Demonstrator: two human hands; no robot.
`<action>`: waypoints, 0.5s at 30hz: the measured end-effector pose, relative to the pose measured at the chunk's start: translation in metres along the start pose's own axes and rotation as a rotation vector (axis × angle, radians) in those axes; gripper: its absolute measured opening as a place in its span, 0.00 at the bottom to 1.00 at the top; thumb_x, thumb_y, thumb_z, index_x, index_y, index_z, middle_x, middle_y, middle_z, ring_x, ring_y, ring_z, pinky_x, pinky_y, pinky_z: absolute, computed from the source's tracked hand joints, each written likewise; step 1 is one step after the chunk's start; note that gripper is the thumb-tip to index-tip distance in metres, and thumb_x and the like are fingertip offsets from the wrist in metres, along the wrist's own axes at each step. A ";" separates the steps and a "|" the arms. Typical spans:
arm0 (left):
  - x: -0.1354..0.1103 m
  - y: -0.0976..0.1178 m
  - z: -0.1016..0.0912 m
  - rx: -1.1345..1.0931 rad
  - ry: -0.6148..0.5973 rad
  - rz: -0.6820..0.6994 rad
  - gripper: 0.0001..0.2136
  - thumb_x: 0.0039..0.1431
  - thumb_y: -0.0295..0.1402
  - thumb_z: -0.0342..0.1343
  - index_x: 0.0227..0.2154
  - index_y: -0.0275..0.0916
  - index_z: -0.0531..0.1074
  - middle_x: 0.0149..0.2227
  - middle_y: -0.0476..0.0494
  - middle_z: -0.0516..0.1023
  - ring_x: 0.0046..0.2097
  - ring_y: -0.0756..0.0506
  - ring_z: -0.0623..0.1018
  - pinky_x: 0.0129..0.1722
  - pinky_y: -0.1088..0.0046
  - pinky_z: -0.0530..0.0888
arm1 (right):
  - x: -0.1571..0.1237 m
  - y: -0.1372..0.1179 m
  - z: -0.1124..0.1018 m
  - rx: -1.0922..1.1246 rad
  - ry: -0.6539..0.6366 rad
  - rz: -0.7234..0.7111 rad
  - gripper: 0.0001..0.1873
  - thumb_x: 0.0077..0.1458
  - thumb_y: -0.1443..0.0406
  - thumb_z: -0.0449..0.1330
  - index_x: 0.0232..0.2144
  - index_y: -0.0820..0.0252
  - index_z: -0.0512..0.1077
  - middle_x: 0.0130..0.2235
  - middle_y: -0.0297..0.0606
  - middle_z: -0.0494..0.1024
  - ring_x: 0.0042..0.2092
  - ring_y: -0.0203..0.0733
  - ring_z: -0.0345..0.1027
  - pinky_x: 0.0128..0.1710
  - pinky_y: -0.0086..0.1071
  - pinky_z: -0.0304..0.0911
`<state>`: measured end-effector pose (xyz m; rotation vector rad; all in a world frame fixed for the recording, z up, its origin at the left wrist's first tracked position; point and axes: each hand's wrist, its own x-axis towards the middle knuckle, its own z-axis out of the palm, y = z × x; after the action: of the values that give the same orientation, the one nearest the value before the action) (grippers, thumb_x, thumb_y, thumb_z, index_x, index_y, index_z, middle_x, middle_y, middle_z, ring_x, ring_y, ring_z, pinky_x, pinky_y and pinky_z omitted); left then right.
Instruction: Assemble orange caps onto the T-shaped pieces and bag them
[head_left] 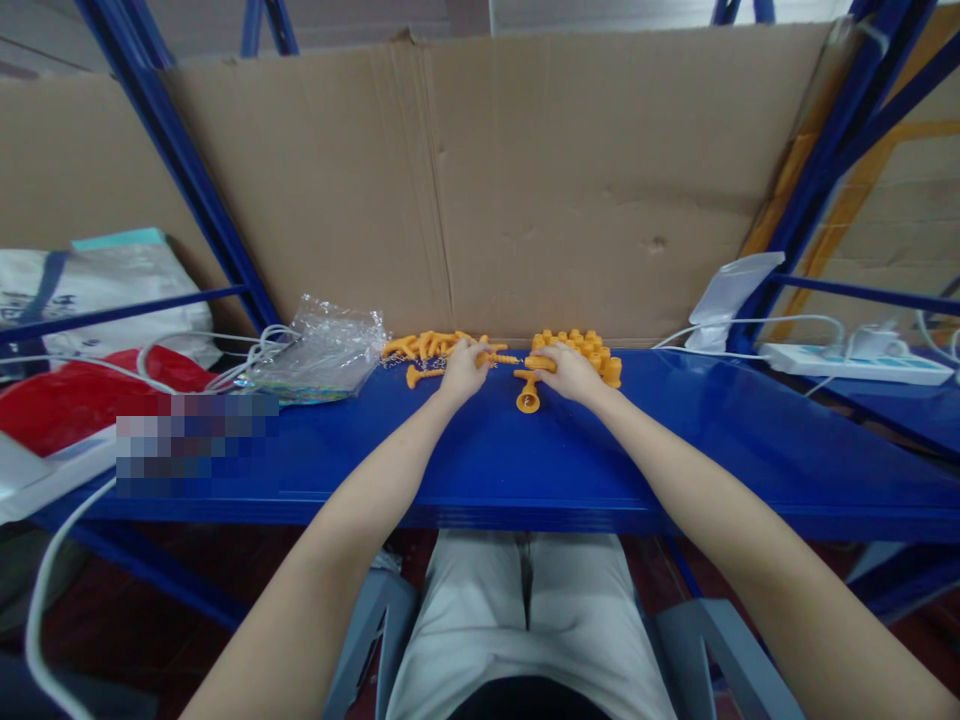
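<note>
My left hand (pixel 465 370) closes around an orange plastic rod (pixel 501 358) whose thin end points right. Behind it lies a pile of orange stick-like plastic pieces (pixel 427 345), with small shiny metal bits scattered among them. One orange piece with a flat round end (pixel 414 376) rests just left of that hand. My right hand (pixel 571 374) pinches an orange plastic cap-like piece (pixel 537 362), in front of a block of orange knobbed pieces (pixel 576 342). Below its fingertips sits an orange funnel-shaped piece (pixel 528 399), wide mouth facing me. The fingers partly hide both held pieces.
The pieces lie on a blue metal shelf (pixel 480 470) against a cardboard sheet (pixel 540 180). To the left are a clear plastic bag (pixel 322 350), white cables and a red item (pixel 97 390). A white power strip (pixel 862 364) lies at the right, beside blue posts.
</note>
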<state>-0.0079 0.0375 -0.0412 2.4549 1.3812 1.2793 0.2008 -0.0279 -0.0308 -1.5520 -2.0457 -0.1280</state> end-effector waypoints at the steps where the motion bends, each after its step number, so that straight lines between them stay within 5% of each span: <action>1: 0.000 0.002 0.001 0.001 -0.014 0.021 0.13 0.55 0.23 0.57 0.43 0.38 0.78 0.40 0.43 0.74 0.47 0.43 0.75 0.56 0.62 0.71 | 0.000 0.001 0.000 0.002 -0.002 -0.004 0.20 0.59 0.66 0.58 0.53 0.62 0.74 0.55 0.49 0.75 0.56 0.50 0.70 0.57 0.42 0.62; 15: -0.002 0.014 0.002 -0.079 -0.088 0.013 0.12 0.53 0.24 0.60 0.41 0.39 0.78 0.45 0.44 0.83 0.45 0.43 0.80 0.52 0.62 0.76 | 0.004 0.012 0.005 0.126 0.019 -0.018 0.23 0.56 0.70 0.60 0.55 0.61 0.73 0.57 0.48 0.74 0.60 0.49 0.67 0.61 0.45 0.60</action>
<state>0.0024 0.0278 -0.0383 2.4403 1.2704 1.1894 0.2090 -0.0185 -0.0364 -1.4500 -2.0130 -0.0200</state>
